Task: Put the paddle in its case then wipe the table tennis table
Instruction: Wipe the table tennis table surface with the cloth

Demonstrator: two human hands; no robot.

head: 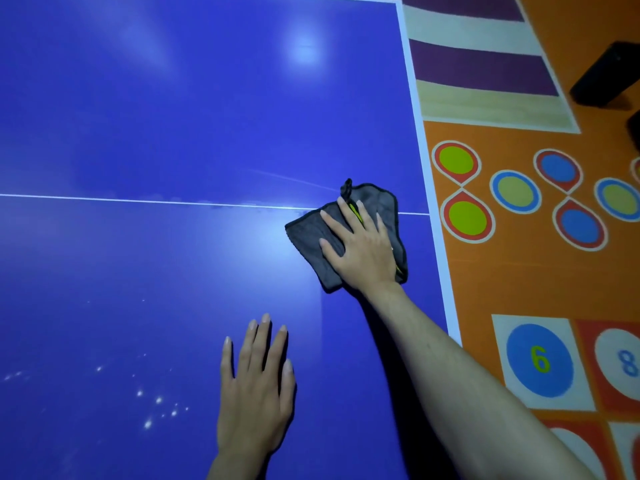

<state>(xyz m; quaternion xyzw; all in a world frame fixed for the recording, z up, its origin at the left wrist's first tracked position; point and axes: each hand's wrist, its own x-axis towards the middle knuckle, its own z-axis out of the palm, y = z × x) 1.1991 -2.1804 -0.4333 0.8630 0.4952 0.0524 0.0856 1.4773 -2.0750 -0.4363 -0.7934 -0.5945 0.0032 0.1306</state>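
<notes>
Near the right edge of the table tennis table point(173, 116), a glossy blue slab with a thin white centre line and a white border stripe, the right hand point(360, 247) lies flat with fingers spread, palm pressing a dark grey cloth point(308, 233) onto the surface. This cloth is soft and nappy in texture, folded into a rough irregular pad with stitched black edging, a small hanging loop at its far corner and a sliver of yellow showing between the fingers; it straddles the centre line just beside the border stripe. Nearer the viewer, the left hand point(254, 386) rests palm down on bare tabletop, fingers straight and close together, holding nothing. Small bright specks dot the sheen at lower left. Beyond the edge lies an orange floor mat point(519, 278) printed with coloured circles, teardrop shapes and numbered squares.
</notes>
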